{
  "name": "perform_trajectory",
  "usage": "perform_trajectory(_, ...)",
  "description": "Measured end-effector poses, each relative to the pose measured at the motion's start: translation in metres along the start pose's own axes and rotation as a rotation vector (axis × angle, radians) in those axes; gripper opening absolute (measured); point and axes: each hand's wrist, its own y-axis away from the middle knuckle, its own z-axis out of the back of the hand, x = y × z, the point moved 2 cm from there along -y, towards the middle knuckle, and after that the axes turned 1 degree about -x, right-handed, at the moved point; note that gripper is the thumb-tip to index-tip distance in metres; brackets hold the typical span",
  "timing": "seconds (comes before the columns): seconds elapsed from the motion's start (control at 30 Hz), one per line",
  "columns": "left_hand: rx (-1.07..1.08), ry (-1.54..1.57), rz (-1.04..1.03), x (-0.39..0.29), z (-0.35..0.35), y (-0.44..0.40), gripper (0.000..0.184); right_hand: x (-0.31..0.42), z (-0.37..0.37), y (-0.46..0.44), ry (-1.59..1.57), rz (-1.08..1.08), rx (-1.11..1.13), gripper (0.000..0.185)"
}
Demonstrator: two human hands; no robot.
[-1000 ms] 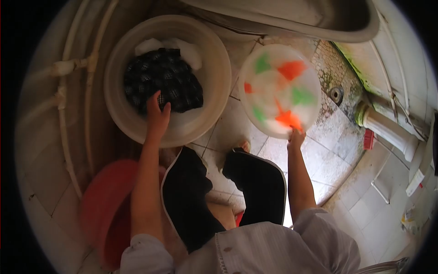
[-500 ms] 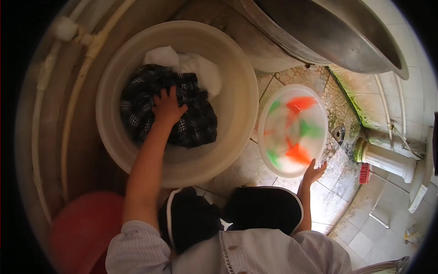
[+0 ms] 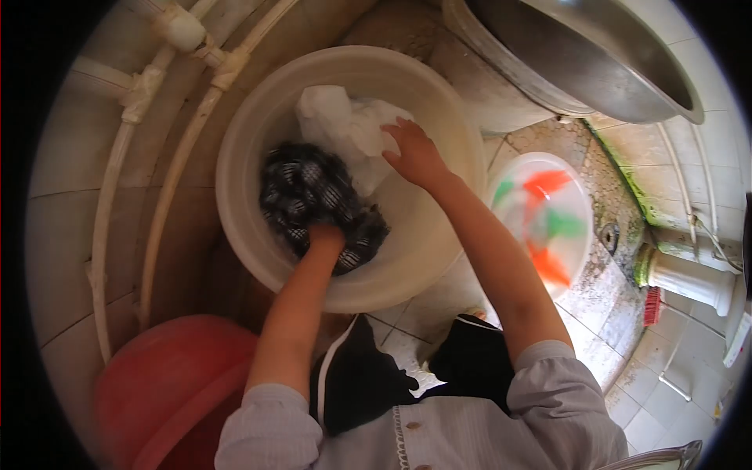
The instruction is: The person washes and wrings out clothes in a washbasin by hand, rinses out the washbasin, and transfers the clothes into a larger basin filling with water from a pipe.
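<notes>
In the large pale basin (image 3: 462, 227), a black and white checked cloth (image 3: 301, 184) lies on the left side. My left hand (image 3: 325, 233) is pressed into its lower part, with the fingers hidden in the folds. A white cloth (image 3: 341, 121) lies behind the checked one. My right hand (image 3: 415, 154) is over the basin at the right edge of the white cloth, its fingers spread and holding nothing. To the right, on the floor, is a white basin with blurred orange and green patterns (image 3: 513, 223).
A red tub (image 3: 157, 384) is at the lower left. Pipes (image 3: 168, 180) run along the left wall. A large metal basin (image 3: 595, 63) juts in at the upper right. Farther right are a floor drain (image 3: 609, 236), a white pipe (image 3: 689, 280) and a red brush (image 3: 652, 305).
My right hand has let go of the patterned basin and moved left over the large basin. My left hand has sunk into the checked cloth, which is now more bunched.
</notes>
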Motion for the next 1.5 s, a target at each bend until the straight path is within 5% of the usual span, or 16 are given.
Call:
perform_trajectory(0.1,0.361,0.026,-0.03,0.029,0.026,0.018,0.034,0.016,-0.036,-0.012,0.272,-0.083,-0.209,0.044)
perform_trajectory(0.2,0.447,0.06,0.056,0.054,0.03,0.021,0.032,0.012,-0.054,-0.003,0.27,-0.107,-0.115,0.042)
perform_trajectory(0.27,0.424,0.044,0.121,0.059,0.038,0.025,0.03,0.006,-0.075,0.006,0.524,0.073,0.208,0.04)
perform_trajectory(0.37,0.232,-0.216,0.096,0.046,0.069,0.037,0.026,0.001,-0.062,0.015,0.356,-0.016,0.513,0.028)
perform_trajectory(0.5,0.216,0.02,0.106,-0.012,0.165,0.05,0.026,-0.029,-0.067,0.019,0.274,-0.359,0.494,0.024)
perform_trajectory(0.67,-0.537,-0.096,-0.209,-0.026,0.116,0.036,0.034,-0.043,-0.054,0.013,0.023,-0.314,0.6,0.037)
perform_trajectory(0.73,-0.182,-0.05,0.091,0.002,0.105,0.038,0.037,-0.065,-0.039,0.011,-0.057,-0.296,0.345,0.04)
perform_trajectory(0.8,-0.063,-0.036,0.271,0.034,0.084,0.035,0.037,-0.049,0.025,0.012,-0.709,-0.684,0.088,0.038)
perform_trajectory(0.9,0.289,-0.003,0.314,0.041,0.087,0.016,0.043,-0.018,0.075,0.003,-1.299,-0.663,-0.011,0.032)
perform_trajectory(0.97,0.2,0.122,0.169,0.008,0.144,0.018,0.048,0.006,0.091,-0.006,-1.454,-0.624,-0.015,0.028)
perform_trajectory(1.03,-0.303,0.566,0.006,-0.009,0.158,0.015,0.049,0.03,0.099,-0.014,-1.607,-0.585,-0.021,0.025)
perform_trajectory(1.17,-0.44,0.79,-0.212,-0.022,0.149,-0.017,0.046,0.08,0.134,-0.019,-1.785,-0.323,0.079,0.021)
perform_trajectory(1.23,-0.023,2.027,0.072,-0.015,0.151,-0.009,0.032,0.086,0.136,-0.018,-1.839,-0.26,0.11,0.021)
perform_trajectory(1.27,0.018,2.292,0.176,-0.004,0.158,-0.005,0.032,0.081,0.137,-0.019,-1.761,-0.243,0.05,0.022)
perform_trajectory(1.43,0.014,2.317,0.195,0.041,0.167,-0.002,0.03,0.042,0.101,-0.022,-1.335,-0.386,0.017,0.03)
perform_trajectory(1.5,0.043,2.125,0.219,0.022,0.15,-0.012,0.03,0.008,0.067,-0.023,-0.833,-0.5,0.027,0.044)
